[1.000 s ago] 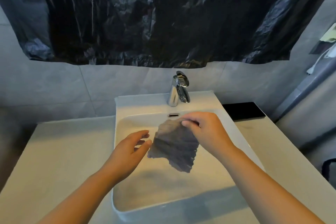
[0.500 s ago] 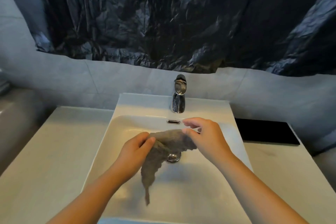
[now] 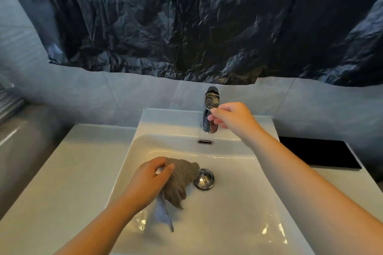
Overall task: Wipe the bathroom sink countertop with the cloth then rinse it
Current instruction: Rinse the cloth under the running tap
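Note:
A grey-brown cloth (image 3: 180,182) hangs bunched over the white sink basin (image 3: 238,213), just left of the chrome drain plug (image 3: 204,178). My left hand (image 3: 148,180) grips the cloth's upper edge, and a pale corner of it dangles below the hand. My right hand (image 3: 232,117) is raised at the chrome faucet (image 3: 210,109), its fingertips at the lever's front end; whether they grip it I cannot tell. No water is seen running. The light countertop (image 3: 62,182) spreads to both sides of the basin.
A flat black rectangular object (image 3: 319,155) lies on the counter at the right of the basin. Crumpled black plastic sheeting (image 3: 186,23) covers the wall above the grey tiles. An overflow slot (image 3: 204,142) sits below the faucet.
My right hand let go of the cloth and rose to the faucet lever. My left hand alone now holds the cloth, lower in the basin beside the drain.

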Available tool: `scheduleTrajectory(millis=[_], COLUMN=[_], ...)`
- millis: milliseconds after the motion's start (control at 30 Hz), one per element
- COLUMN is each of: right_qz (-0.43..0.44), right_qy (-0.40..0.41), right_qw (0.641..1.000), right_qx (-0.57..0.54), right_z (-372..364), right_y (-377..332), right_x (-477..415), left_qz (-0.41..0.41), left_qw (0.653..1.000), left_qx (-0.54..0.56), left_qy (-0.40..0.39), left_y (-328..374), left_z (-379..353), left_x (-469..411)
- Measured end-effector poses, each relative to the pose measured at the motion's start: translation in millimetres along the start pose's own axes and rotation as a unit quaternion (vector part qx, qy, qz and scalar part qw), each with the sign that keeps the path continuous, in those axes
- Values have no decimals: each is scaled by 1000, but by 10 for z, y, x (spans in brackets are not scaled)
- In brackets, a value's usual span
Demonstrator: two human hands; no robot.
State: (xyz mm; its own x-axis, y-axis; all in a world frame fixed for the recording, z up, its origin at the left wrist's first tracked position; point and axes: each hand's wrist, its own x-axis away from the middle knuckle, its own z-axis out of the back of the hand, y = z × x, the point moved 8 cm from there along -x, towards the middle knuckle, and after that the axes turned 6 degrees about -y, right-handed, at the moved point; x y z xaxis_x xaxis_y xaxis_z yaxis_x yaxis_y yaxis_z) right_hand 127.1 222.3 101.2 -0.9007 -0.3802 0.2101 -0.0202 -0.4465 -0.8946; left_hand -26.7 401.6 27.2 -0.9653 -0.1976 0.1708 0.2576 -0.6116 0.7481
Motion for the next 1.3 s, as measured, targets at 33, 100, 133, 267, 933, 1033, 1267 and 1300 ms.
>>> scheduleTrajectory(millis=[33, 100, 133, 267, 933, 1033, 1267, 1300], right_qz=[-20, -49, -53, -38, -261, -269, -133, -118], right_qy=[5, 9, 6, -22, -125, -89, 16, 16], right_qw=[998, 977, 967, 942, 878, 874, 957, 965], right_qx=[-65, -205, -250, -333, -383, -394, -257, -232], right_z=[9, 34, 50, 0, -1292, -1305, -775, -734], right_y=[8, -47, -106, -189, 1659, 1713, 1481, 1403], right_x=[-21, -59, -80, -64, 573, 514, 471, 485], left_qz=[5, 10, 11, 20, -54, -56, -16, -19], left_qw=[1000, 1000, 1000, 999, 973, 974, 999, 999], left_qx=[4, 11, 14, 37, 193, 187, -47, -27], left_qy=[5, 10, 13, 19, -112, -114, -23, -19], left_y=[-25, -49, -53, -84, 165, 93, -364, -378], left_z=[5, 4, 3, -24, -200, -143, -52, -90], left_x=[-13, -51, -79, -217, -347, -379, -496, -480])
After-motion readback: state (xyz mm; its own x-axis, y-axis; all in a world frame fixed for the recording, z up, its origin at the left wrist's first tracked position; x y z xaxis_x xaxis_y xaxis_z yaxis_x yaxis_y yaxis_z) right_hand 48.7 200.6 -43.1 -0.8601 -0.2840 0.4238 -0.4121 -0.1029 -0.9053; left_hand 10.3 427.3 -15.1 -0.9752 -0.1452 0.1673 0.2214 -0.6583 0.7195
